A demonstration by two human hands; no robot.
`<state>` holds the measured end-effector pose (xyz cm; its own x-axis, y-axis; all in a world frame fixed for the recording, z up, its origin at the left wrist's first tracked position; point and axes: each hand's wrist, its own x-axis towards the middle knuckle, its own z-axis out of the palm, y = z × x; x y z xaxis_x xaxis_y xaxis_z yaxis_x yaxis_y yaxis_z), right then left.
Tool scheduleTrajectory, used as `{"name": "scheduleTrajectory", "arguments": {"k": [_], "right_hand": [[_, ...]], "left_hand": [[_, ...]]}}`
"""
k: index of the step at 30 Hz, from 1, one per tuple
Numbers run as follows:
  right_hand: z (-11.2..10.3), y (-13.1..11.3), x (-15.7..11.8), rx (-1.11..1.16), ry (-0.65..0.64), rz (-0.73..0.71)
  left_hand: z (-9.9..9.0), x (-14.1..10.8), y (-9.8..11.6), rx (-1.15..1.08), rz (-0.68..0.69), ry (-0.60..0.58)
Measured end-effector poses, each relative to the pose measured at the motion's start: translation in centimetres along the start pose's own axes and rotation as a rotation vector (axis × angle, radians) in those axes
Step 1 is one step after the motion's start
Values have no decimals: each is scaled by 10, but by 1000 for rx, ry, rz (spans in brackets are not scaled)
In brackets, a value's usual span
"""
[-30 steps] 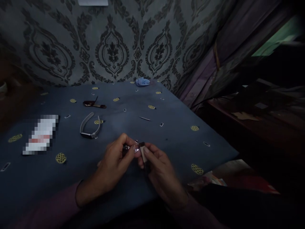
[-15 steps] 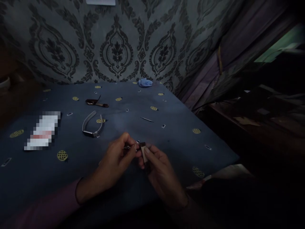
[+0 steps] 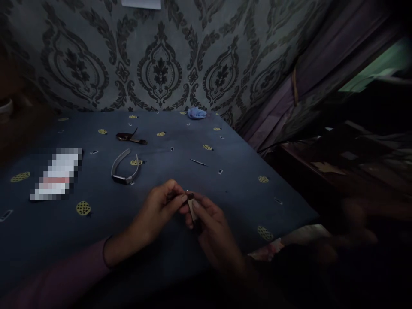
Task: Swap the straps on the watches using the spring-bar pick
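Note:
Over the near part of the table, my right hand point(image 3: 214, 227) is closed round a short strap point(image 3: 192, 208) with a tan face and dark brown edges, which looks like a watch strap. Thumb and fingers of my left hand point(image 3: 162, 206) are pinched together at the strap's upper end; fingers hide that end. Beyond them lies a thin metal pointed tool point(image 3: 198, 162). To the left sits a smartwatch point(image 3: 120, 179) with a pale band, on its side. Behind it is a watch point(image 3: 122, 137) with a brown strap point(image 3: 139, 140).
A patterned blue cloth covers the table point(image 3: 167, 167). A blurred-out white and red flat item point(image 3: 59, 174) lies at left, and a crumpled blue cloth point(image 3: 197, 113) at the back edge. Patterned fabric point(image 3: 161, 64) hangs behind. A dim, blurred shape point(image 3: 350, 219) is at right.
My left fingers have closed in nearer the strap's end, and the metal piece glinting between them is now hidden. A dim blurred shape has appeared at right. The table items stay put.

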<state>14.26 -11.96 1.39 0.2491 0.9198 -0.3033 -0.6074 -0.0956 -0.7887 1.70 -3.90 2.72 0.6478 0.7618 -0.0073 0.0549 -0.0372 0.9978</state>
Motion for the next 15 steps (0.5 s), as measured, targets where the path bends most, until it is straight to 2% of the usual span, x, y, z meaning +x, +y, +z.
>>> {"name": "scheduleTrajectory", "arguments": {"k": [4, 7, 12, 15], "right_hand": [[-5, -1, 3, 13, 30, 48], [-7, -1, 6, -28, 37, 0], [-12, -3, 12, -125, 77, -79], [-18, -6, 19, -191, 105, -131]], "left_hand": [[-6, 5, -4, -188, -141, -20], [-12, 6, -5, -206, -155, -2], [-17, 6, -1, -65, -53, 14], [-18, 5, 2, 171, 17, 33]]}}
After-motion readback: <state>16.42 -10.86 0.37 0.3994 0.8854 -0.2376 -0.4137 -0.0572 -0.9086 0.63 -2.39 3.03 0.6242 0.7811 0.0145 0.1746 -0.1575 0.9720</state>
